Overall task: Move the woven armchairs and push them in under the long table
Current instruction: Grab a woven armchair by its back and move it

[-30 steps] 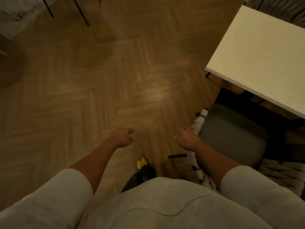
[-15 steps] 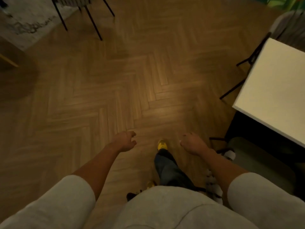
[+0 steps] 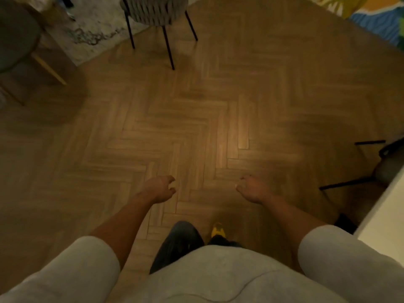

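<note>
The herringbone wood floor fills most of the view. The white table shows only as a pale edge at the near right. A pale, marbled rug lies at the far left.

The woven armchair stands at the far centre-left, well apart from the table. Its shell is made of thick grey woven bands and it rests on thin black legs. The left leg is at the rug edge; the others are on the wood floor.

A second chair sits at the right edge beside the table, with a dark seat and black legs. Its weave cannot be made out.

The left hand and right hand hang over the floor with loosely curled fingers, and neither holds anything.

A yellow shoe tip is on the floor between the arms.
</note>
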